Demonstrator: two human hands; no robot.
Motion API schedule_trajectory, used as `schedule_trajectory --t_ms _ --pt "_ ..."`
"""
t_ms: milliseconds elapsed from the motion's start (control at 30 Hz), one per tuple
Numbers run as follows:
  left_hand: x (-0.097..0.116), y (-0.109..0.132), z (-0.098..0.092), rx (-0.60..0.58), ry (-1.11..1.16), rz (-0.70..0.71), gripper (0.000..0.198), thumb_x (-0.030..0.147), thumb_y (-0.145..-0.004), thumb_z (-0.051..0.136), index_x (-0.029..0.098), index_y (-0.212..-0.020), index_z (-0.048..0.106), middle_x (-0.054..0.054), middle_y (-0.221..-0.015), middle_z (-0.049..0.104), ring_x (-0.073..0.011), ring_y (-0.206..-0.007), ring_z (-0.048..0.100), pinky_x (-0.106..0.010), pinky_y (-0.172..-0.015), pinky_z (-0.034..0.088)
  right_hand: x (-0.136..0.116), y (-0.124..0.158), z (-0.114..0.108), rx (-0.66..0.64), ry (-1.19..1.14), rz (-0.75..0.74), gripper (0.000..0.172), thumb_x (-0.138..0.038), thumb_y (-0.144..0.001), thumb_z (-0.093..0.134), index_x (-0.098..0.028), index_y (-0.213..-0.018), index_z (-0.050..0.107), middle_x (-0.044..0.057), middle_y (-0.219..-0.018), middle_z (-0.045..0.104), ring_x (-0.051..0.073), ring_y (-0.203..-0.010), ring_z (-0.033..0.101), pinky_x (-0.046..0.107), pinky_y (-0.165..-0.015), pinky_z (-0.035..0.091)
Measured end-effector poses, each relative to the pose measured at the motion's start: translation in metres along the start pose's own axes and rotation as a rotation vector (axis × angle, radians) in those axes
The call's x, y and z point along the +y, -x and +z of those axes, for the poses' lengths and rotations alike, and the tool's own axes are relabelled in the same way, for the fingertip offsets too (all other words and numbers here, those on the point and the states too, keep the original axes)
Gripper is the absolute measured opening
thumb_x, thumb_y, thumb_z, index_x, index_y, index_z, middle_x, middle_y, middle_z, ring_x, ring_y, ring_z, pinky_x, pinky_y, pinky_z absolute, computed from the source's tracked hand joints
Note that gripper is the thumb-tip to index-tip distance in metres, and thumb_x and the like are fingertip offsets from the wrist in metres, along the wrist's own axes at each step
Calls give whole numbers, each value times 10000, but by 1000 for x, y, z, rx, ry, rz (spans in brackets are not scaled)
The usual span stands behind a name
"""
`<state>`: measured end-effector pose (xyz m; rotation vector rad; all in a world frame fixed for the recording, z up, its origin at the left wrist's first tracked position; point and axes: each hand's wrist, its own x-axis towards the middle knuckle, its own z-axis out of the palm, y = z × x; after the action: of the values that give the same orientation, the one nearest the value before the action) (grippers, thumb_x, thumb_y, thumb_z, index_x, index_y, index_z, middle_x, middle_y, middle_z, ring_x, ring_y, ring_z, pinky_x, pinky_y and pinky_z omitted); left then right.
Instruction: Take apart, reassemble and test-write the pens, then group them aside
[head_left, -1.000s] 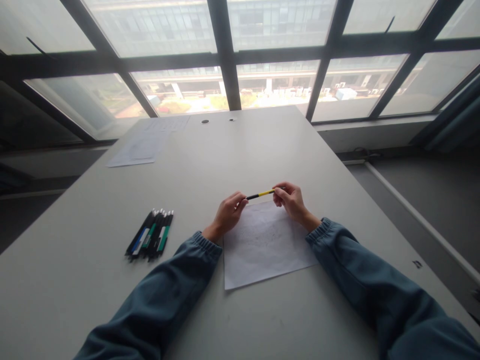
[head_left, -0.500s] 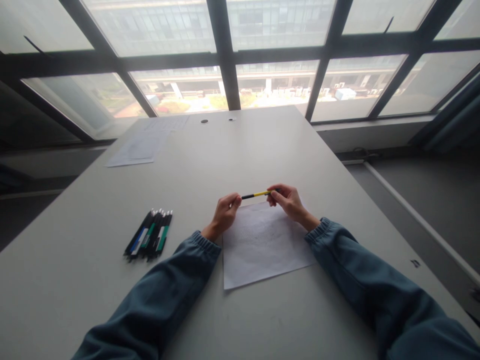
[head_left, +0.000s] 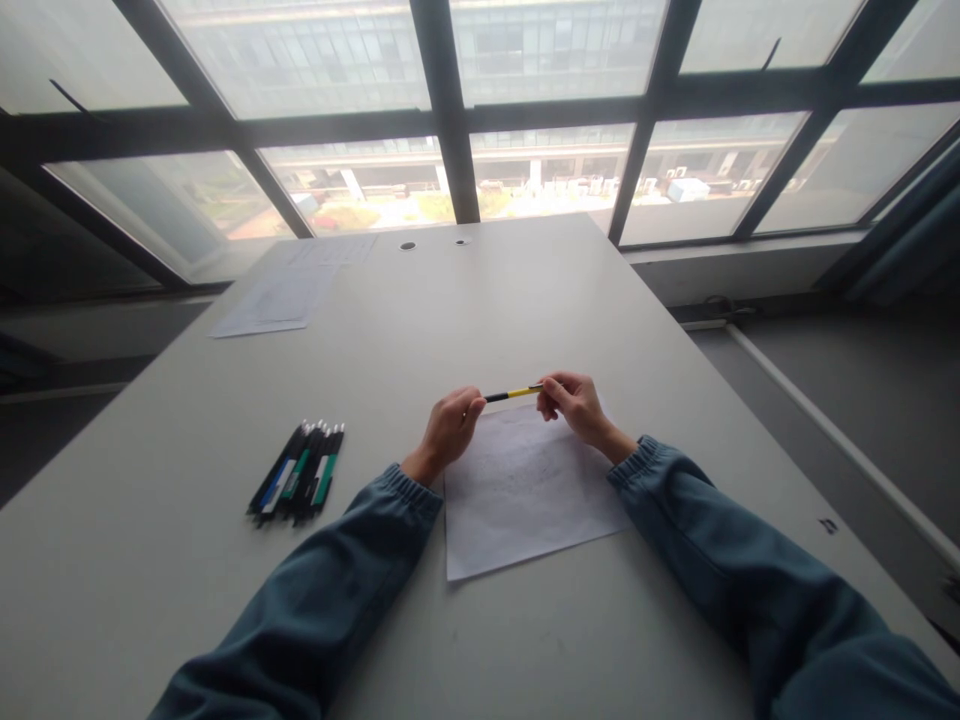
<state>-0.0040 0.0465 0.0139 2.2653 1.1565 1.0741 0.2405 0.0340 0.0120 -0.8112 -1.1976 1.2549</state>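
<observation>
A yellow and black pen (head_left: 517,394) is stretched between my two hands, just beyond the top edge of a white paper sheet (head_left: 525,500). My left hand (head_left: 452,425) pinches its dark end, thumb along the near side. At the other end, my right hand (head_left: 571,402) grips the pen between thumb and fingers, hiding its tip. Both wrists come over the sides of the sheet, which carries faint marks too small to read. To the left of my left hand lies a row of several pens (head_left: 298,475), black with green, blue and white parts.
More paper sheets (head_left: 277,297) lie at the far left of the white table (head_left: 480,310). Two round holes, one of them this cable hole (head_left: 407,246), sit near the far edge by the windows. A small dark mark (head_left: 828,526) shows near the right edge.
Both hands keep their hold on the pen, and the right fingers have shifted slightly along it. The pens and sheets have not moved on the table.
</observation>
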Motion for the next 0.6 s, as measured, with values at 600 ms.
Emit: schedule_trajectory --t_ms 600 --pt "5 1 6 61 72 -98 531 549 -1028 355 205 -624 323 38 -578 317 -115 -544 309 -283 -555 259 5 -2 3 12 12 -20 354 -498 -828 752 -147 -865 735 30 -630 702 117 -484 591 249 -452 427"
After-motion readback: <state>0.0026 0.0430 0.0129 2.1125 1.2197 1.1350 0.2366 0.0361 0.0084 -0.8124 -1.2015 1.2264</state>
